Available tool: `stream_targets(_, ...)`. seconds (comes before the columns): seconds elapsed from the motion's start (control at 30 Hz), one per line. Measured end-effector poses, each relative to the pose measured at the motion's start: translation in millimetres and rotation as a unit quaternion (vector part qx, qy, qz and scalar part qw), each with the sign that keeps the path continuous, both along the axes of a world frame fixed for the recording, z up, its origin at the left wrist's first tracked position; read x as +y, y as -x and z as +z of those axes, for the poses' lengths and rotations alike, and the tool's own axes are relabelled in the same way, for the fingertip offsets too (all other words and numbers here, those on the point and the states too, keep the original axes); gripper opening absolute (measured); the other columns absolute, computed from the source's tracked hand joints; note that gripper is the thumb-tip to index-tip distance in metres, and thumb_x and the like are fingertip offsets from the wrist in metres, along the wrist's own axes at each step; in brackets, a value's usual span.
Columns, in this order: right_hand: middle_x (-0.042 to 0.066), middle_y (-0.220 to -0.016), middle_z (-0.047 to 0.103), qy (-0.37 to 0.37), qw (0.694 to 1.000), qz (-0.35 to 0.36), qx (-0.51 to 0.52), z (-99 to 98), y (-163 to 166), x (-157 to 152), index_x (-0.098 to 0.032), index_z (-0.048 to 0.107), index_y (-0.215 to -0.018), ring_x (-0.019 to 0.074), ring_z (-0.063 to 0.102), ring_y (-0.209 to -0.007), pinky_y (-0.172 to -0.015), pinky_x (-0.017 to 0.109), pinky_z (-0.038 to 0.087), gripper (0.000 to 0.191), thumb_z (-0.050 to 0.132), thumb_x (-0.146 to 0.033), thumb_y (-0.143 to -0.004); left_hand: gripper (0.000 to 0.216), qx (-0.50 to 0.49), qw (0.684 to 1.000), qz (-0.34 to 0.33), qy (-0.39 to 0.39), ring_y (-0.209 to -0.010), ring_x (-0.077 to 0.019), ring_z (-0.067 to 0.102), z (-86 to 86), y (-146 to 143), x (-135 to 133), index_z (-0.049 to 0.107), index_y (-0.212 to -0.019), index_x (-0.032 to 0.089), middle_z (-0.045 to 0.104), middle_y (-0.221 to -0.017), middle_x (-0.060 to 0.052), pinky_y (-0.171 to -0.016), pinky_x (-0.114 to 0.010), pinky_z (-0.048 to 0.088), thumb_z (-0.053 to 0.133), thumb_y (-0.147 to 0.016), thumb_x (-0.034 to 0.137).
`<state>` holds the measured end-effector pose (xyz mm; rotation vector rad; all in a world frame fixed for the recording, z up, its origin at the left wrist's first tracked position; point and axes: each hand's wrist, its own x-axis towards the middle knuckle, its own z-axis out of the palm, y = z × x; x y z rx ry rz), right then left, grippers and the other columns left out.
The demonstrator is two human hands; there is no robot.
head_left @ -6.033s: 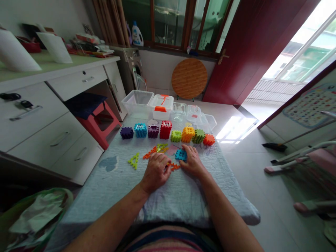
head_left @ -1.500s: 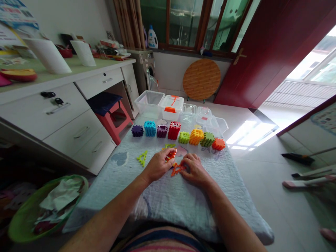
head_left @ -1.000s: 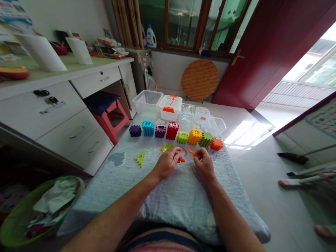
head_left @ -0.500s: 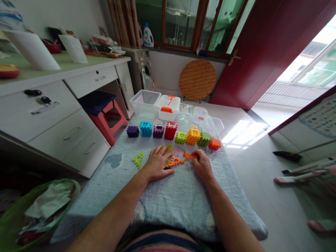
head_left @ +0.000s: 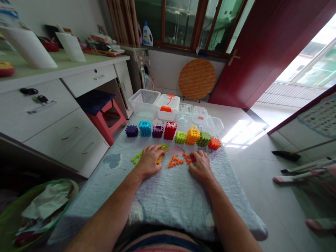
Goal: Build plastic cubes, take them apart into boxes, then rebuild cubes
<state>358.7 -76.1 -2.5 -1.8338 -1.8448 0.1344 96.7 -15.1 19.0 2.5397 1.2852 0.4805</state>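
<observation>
My left hand [head_left: 148, 161] lies flat on the pale blue quilted cloth [head_left: 168, 196], fingers spread over yellow-green triangle pieces [head_left: 137, 158]. My right hand [head_left: 201, 164] rests with its fingertips on an orange triangle piece [head_left: 188, 158]. A second orange triangle [head_left: 175, 162] lies free between the hands. Behind them runs a row of toothed plastic cubes: purple [head_left: 131, 131], cyan [head_left: 145, 128], dark purple [head_left: 158, 131], red [head_left: 170, 130], lime [head_left: 180, 137], orange-yellow [head_left: 193, 136], green [head_left: 204, 139] and orange [head_left: 214, 143].
Clear plastic boxes [head_left: 145, 101], one with an orange latch [head_left: 168, 106], stand behind the cubes. A white drawer desk [head_left: 52, 115] and a red stool [head_left: 106, 117] are to the left, a green basin [head_left: 34, 210] at lower left. A broom [head_left: 294, 152] lies on the floor at right.
The left hand has slid left onto the yellow-green pieces, leaving one orange triangle lying free. The right hand has set its orange piece down on the cloth and stays on it.
</observation>
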Motion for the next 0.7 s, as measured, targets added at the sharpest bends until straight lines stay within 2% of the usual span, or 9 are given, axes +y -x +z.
stream_targets(0.13,0.006,-0.088,0.060,0.015,1.000,0.004,0.004,2.2,-0.2,-2.9,-0.021,0.065,-0.090,0.0234,0.050,-0.087,-0.081,0.036,0.038,0.019,0.059,-0.016,-0.073,0.049,0.008,1.000,0.015,-0.019,-0.133,-0.0375,0.042,1.7,-3.8,-6.1,0.068,-0.115,0.021,0.057,-0.137,-0.014,-0.111,-0.060,0.025,0.065,-0.066,0.021)
stream_targets(0.27,0.006,-0.089,0.062,-0.012,0.998,0.025,0.057,5.2,0.5,-1.3,-0.021,0.064,-0.092,0.0229,0.053,-0.087,-0.081,0.036,0.041,0.021,0.059,-0.018,-0.072,0.054,-0.016,0.999,-0.034,-0.018,-0.137,-0.0373,0.036,5.2,-10.5,-16.3,0.063,-0.123,0.022,0.054,-0.141,-0.012,-0.115,-0.062,0.016,0.069,-0.070,0.030)
stream_targets(0.37,0.005,-0.086,0.063,-0.028,0.996,0.017,0.085,6.7,4.4,-0.5,-0.020,0.062,-0.091,0.0223,0.055,-0.084,-0.079,0.035,0.042,0.020,0.060,-0.018,-0.071,0.054,-0.019,0.998,-0.064,-0.013,-0.138,-0.0362,0.036,5.9,-16.1,-22.5,0.061,-0.127,0.022,0.055,-0.141,-0.011,-0.116,-0.062,0.012,0.067,-0.074,0.029)
stream_targets(0.47,0.003,-0.077,0.062,-0.030,0.994,-0.008,0.101,8.2,9.7,-1.4,-0.020,0.061,-0.092,0.0211,0.055,-0.077,-0.074,0.034,0.041,0.019,0.061,-0.023,-0.074,0.048,-0.018,0.997,-0.077,-0.008,-0.134,-0.0349,0.041,4.5,-21.4,-25.5,0.061,-0.128,0.021,0.061,-0.135,-0.011,-0.116,-0.063,0.013,0.063,-0.080,0.025)
stream_targets(0.57,0.000,-0.070,0.061,-0.017,0.991,0.024,0.134,10.1,11.8,-2.4,-0.020,0.061,-0.095,0.0188,0.055,-0.070,-0.070,0.032,0.042,0.018,0.061,-0.028,-0.079,0.038,-0.038,0.994,-0.100,-0.011,-0.123,-0.0297,0.052,2.4,-25.3,-25.7,0.062,-0.125,0.022,0.066,-0.128,-0.010,-0.115,-0.060,0.020,0.056,-0.088,0.021)
stream_targets(0.63,0.002,-0.076,0.063,-0.022,0.989,0.043,0.143,10.2,9.6,-2.1,-0.020,0.062,-0.095,0.0190,0.057,-0.074,-0.074,0.032,0.044,0.017,0.056,-0.023,-0.080,0.032,-0.048,0.991,-0.121,-0.011,-0.116,-0.0262,0.056,1.1,-26.9,-25.1,0.064,-0.121,0.023,0.068,-0.123,-0.008,-0.113,-0.056,0.026,0.052,-0.091,0.019)
stream_targets(0.7,0.006,-0.093,0.067,-0.030,0.992,0.044,0.112,8.3,5.4,-1.3,-0.020,0.064,-0.099,0.0223,0.057,-0.089,-0.084,0.036,0.045,0.029,0.052,-0.014,-0.074,0.029,-0.051,0.989,-0.135,-0.012,-0.113,-0.0244,0.058,-0.1,-27.6,-24.3,0.066,-0.116,0.024,0.070,-0.117,-0.006,-0.112,-0.053,0.030,0.052,-0.092,0.017)
